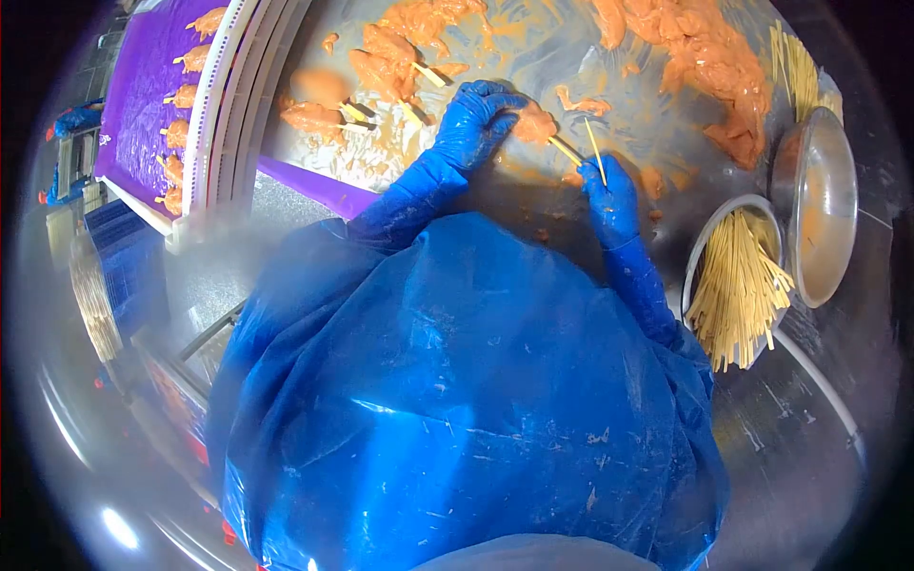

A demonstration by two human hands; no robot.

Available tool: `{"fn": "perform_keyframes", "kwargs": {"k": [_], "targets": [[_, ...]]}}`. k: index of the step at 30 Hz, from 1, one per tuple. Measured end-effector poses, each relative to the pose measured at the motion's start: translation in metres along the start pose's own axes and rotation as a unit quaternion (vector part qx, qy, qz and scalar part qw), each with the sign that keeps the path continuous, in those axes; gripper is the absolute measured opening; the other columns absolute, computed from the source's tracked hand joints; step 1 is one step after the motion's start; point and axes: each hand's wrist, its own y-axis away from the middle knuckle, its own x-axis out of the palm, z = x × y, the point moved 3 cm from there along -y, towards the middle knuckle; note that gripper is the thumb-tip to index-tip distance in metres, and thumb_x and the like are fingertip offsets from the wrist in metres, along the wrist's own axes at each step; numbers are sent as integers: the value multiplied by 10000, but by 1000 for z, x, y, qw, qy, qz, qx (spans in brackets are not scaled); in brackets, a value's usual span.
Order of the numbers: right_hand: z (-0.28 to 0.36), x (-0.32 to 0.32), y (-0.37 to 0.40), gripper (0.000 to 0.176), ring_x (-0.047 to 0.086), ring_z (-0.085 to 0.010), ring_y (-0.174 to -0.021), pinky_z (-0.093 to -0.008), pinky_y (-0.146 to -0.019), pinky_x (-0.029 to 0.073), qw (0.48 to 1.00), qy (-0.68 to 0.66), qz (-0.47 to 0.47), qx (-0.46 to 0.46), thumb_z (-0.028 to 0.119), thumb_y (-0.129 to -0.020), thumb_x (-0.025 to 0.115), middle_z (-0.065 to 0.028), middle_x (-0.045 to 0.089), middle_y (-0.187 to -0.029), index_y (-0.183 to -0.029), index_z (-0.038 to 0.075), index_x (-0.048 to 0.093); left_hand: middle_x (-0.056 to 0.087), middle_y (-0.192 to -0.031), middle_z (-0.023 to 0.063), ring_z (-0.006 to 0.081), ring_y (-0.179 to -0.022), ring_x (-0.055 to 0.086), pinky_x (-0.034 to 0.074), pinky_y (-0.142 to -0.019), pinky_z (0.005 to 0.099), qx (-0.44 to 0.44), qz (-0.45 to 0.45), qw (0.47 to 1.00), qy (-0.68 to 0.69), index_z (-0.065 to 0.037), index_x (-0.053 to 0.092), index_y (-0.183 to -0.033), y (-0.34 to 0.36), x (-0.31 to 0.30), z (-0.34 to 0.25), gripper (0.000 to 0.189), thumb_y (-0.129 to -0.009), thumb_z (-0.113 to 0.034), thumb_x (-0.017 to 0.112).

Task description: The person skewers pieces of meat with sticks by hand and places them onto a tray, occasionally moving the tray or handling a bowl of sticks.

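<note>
My left hand [479, 116], in a blue glove, pinches a piece of orange marinated meat [534, 125] above the metal table. A wooden skewer [566, 150] runs from the meat's lower right edge toward my right hand [611, 195]. That hand, gloved too, is closed with a second skewer [596, 147] sticking up from its fingers. A small meat scrap [583, 103] lies just beyond my hands. To the left, several skewered meat pieces [383, 68] rest on the table, their stick ends pointing toward me.
A large heap of marinated meat [709, 67] lies at the back right. Wooden skewers [738, 290] fill a metal container [698, 249] at right, beside a steel bowl [826, 214]. Stacked white trays [221, 124] stand at left, near a purple sheet [143, 90] bearing skewered meat.
</note>
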Motion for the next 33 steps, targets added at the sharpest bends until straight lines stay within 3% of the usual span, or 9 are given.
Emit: {"fn": "perform_keyframes", "kwargs": {"k": [9,12,14,18,20,23,27,33], "targets": [[16,9,2,192,528,-116,-636,-301,-602,450,998,-12,-17,57,215,-951,597,-38,572,-694,-894,32,606,641,-1069,169,357,-1025,579,457,-927,433,-16,3,1000,-26,-72,691,-1070,-2,1,-2,284,-787,-96,677],[14,14,-3,202,571,-192,-678,-375,-649,464,998,-27,1,65,233,-946,594,-105,597,-712,-908,35,611,625,-1059,162,366,-1020,554,447,-916,445,-18,2,1000,-9,-109,699,-1068,-2,2,-1,298,-770,-125,700],[9,19,-9,172,555,-117,-647,-291,-605,457,1000,18,-16,10,199,-948,601,-37,591,-691,-899,35,607,628,-1089,167,354,-1028,571,458,-921,431,-14,15,999,-28,-73,691,-1076,-2,2,0,310,-768,-103,691],[10,19,-9,160,559,-117,-644,-288,-602,456,1000,3,-9,28,190,-946,605,-38,599,-694,-901,37,610,630,-1086,161,340,-1034,569,460,-920,420,-10,6,1000,-28,-69,690,-1076,-3,0,-6,304,-774,-101,688],[9,19,-8,144,555,-109,-640,-287,-601,455,999,-18,-6,34,178,-944,607,-35,594,-689,-902,40,613,629,-1061,155,349,-1043,565,455,-930,453,-22,-63,994,82,-69,691,-1057,-10,-13,-13,291,-768,-98,702],[11,17,-8,139,548,-102,-634,-285,-594,450,999,-28,-3,28,175,-940,612,-31,588,-683,-898,43,616,635,-1058,151,336,-1037,578,466,-924,430,-26,-118,991,48,-53,688,-1034,2,-15,9,266,-770,-86,706],[11,17,-9,134,538,-98,-630,-280,-590,446,1000,-4,-7,15,170,-933,618,-22,579,-679,-889,43,614,646,-995,141,321,-977,595,479,-882,390,-73,-105,992,10,-61,702,-1002,6,-9,6,215,-787,-66,692],[13,14,-14,131,514,-91,-602,-271,-565,427,998,-48,13,45,162,-921,627,-16,555,-656,-866,46,602,633,-936,142,342,-897,601,490,-815,398,-18,-80,996,-38,-61,700,-933,0,-1,12,165,-768,-52,697]]}}
